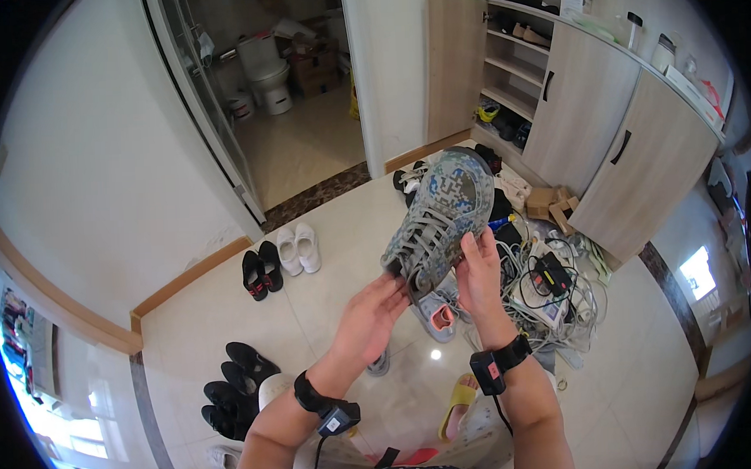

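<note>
A lace-up sneaker (450, 200) in grey, green and blue camouflage is held up in front of me, its toe pointing away. The fingers of my left hand (366, 319) are at its heel end. My right hand (478, 272) grips its side, thumb up against the upper. Both wrists wear black straps with small boxes. Below the raised sneaker, a grey shoe with an orange lining (439, 317) rests on the floor, partly covered by my hands and the sneaker. Another grey shoe (380, 364) shows only in part beside my left forearm.
A wooden shoe cabinet (582, 103) stands at the far right, one door (452, 66) swung open. Tangled cables (589, 310) and cardboard boxes (548, 205) lie before it. White shoes (298, 249), black-and-red slippers (262, 271) and black shoes (240, 380) are at left. A doorway shows a toilet (266, 73).
</note>
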